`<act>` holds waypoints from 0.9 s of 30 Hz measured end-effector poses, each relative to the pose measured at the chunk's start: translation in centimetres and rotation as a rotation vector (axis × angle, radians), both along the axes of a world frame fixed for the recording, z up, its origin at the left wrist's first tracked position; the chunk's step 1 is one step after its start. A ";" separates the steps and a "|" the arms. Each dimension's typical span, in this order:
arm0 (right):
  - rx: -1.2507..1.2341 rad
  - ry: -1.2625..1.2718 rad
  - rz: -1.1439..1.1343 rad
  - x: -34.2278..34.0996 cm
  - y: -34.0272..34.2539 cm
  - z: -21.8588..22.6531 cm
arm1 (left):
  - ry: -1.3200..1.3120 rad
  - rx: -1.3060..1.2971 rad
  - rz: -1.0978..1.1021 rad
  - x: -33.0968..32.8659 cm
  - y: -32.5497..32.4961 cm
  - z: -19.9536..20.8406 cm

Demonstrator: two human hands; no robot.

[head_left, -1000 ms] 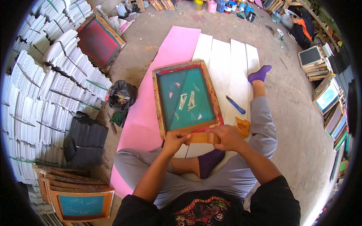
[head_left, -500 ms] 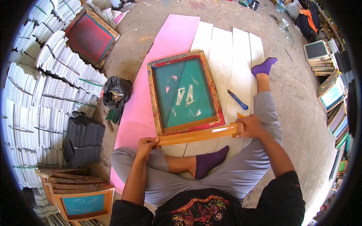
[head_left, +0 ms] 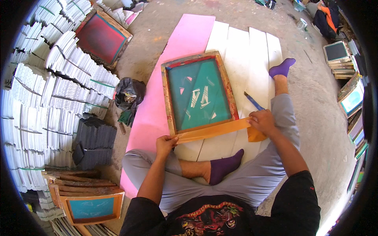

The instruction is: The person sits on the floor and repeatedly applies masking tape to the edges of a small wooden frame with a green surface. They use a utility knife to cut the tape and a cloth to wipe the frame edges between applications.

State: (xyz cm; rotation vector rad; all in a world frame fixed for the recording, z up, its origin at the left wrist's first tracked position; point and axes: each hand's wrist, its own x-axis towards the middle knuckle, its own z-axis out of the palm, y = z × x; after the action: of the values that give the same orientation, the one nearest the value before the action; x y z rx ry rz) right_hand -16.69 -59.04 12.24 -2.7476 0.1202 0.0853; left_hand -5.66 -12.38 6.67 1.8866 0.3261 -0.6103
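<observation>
A strip of brown packing tape (head_left: 216,131) stretches between my two hands. It lies across or just over the near rail of a wooden screen-printing frame (head_left: 218,92), whose green mesh bears pale angular shapes. My left hand (head_left: 166,144) pinches the tape's end by the frame's near left corner. Beyond the near right corner, my right hand (head_left: 263,121) grips the other end, with the tape roll (head_left: 256,135) partly hidden under the fingers. Just above that hand lies a blue utility knife (head_left: 254,101), its handle end partly covered.
White boards (head_left: 256,51) and a pink board (head_left: 147,114) lie beneath the frame. On the left stand stacked white bundles (head_left: 59,102), a dark stack (head_left: 94,139), a black plastic bag (head_left: 132,92) and another framed screen (head_left: 91,207). More frames (head_left: 341,59) line the right side.
Both hands have moved the stretched tape away from me, from just below the frame onto or over its near rail. The right hand now partly covers the knife's handle. The whole view has shifted slightly.
</observation>
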 end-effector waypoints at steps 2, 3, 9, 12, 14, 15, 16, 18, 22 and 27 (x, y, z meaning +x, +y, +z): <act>-0.060 -0.050 0.008 -0.3 0.2 -0.8 | 0.017 0.002 0.022 0.1 0.1 -0.3; -0.091 -0.073 0.012 -0.5 0.2 -1.0 | 0.027 0.003 0.032 0.1 0.2 -0.5; -0.121 -0.033 -0.043 -1.0 0.5 -0.6 | -0.040 0.085 -0.018 0.1 -0.8 0.6; -0.147 -0.045 -0.033 -0.7 0.7 -1.1 | -0.067 0.112 0.009 -0.1 -0.5 -0.4; -0.150 -0.027 -0.030 -0.5 0.9 -1.4 | -0.089 0.135 0.023 -0.2 -0.3 -0.6; -0.154 -0.017 -0.033 -0.4 0.9 -1.5 | -0.099 0.144 0.025 -0.2 -0.4 -0.6; -0.164 -0.019 -0.034 -0.4 0.8 -1.7 | -0.104 0.170 0.011 -0.2 -0.5 -0.5; -0.178 -0.020 -0.038 -0.4 0.9 -2.1 | -0.110 0.229 -0.020 -0.3 -0.8 0.6; -0.235 0.010 -0.077 -0.8 0.8 -1.7 | -0.155 0.219 -0.019 -0.3 -1.5 -0.2; -0.263 0.049 -0.068 -0.3 1.3 -1.9 | -0.132 0.222 -0.006 -0.5 -1.4 0.7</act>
State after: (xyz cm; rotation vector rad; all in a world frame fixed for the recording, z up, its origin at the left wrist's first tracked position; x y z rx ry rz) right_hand -16.99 -57.78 10.35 -3.0008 0.2549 0.1258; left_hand -6.15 -13.82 7.34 2.1297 0.3130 -0.4657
